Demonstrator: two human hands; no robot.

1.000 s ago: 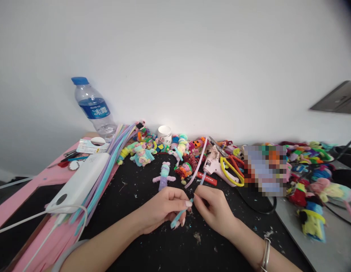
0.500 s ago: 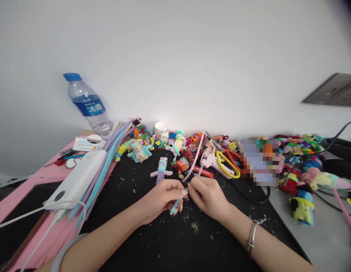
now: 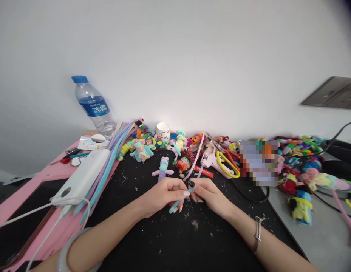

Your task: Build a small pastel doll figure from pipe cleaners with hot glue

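Between my two hands runs a short light-blue pipe cleaner (image 3: 173, 207). My left hand (image 3: 170, 194) pinches it with thumb and fingers, and one end sticks out below them. Close beside it, my right hand (image 3: 205, 192) pinches the other end near the fingertips; that end is mostly hidden. Just beyond my left hand lies a small purple, pink and blue pipe-cleaner figure (image 3: 163, 169), its lower part covered by the hand. A pink glue gun (image 3: 212, 160) rests past my right hand, a pale stick poking out of it.
A bundle of pastel pipe cleaners (image 3: 107, 166) lies at left beside a white power strip (image 3: 81, 175). Behind it a water bottle (image 3: 93, 105) leans on the wall. A paper cup (image 3: 163, 131), yellow-handled scissors (image 3: 228, 166) and several fuzzy figures (image 3: 143, 150) line the back.
My right hand has turned, so its thumb and dark nail now show on the pipe cleaner. My left hand keeps its pinch. The view has shifted slightly.
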